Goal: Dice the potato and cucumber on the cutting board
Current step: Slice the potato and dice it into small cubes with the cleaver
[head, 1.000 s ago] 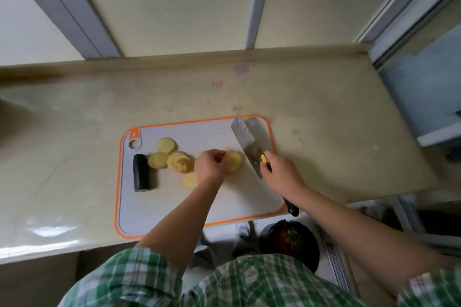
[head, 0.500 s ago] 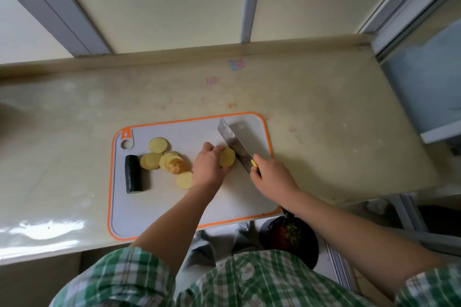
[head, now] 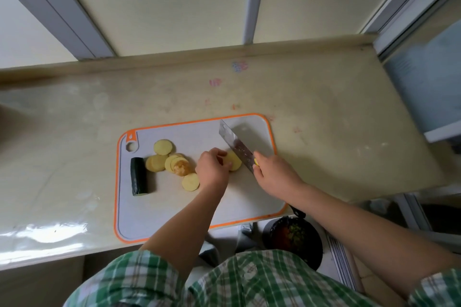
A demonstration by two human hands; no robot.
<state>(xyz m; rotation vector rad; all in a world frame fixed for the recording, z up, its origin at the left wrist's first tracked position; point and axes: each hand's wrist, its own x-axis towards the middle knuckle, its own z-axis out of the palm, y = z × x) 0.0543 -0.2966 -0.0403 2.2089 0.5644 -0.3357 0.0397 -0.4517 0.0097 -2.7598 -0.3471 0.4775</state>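
A grey cutting board (head: 174,209) with an orange rim lies on the counter. Several round potato slices (head: 166,161) lie at its left middle, and a dark green cucumber piece (head: 138,176) lies near the left edge. My left hand (head: 212,169) holds down a stack of potato slices (head: 234,161) with curled fingers. My right hand (head: 274,172) grips the handle of a cleaver (head: 235,144), whose blade stands against the right side of that stack.
The beige counter (head: 324,119) ends in a raised back ledge under a window frame. Below the front edge stands a dark bin (head: 294,239) with scraps. A pale blue-grey surface (head: 429,77) is at the far right.
The cleaver came down from a raised tilt to rest against the potato stack. My left hand stayed on the stack with small finger shifts.
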